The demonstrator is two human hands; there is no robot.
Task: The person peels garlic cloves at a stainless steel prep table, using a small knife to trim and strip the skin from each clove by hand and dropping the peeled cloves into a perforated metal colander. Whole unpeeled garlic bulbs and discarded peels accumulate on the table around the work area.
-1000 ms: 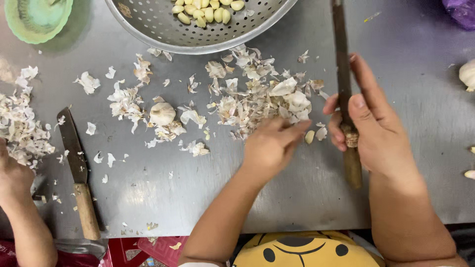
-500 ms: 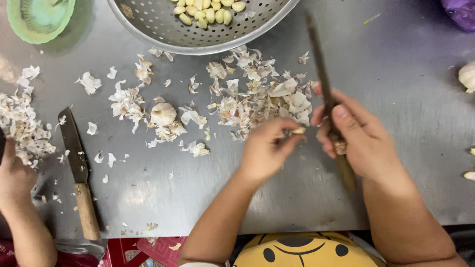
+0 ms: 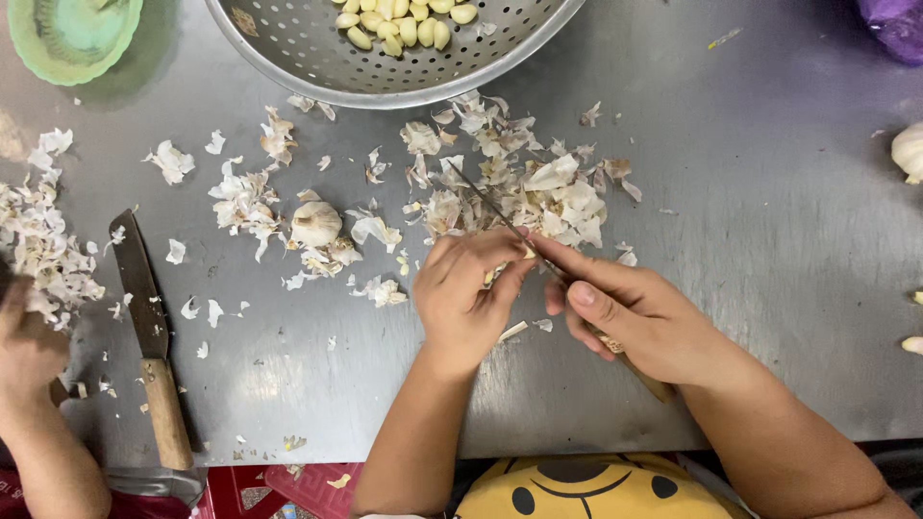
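Far left, a co-worker's hand beside a wooden-handled cleaver lying flat. We note a whole white garlic bulb among papery skins. Our left hand pinches a small garlic clove; our right hand grips a thin-bladed wooden-handled knife, blade touching the clove.
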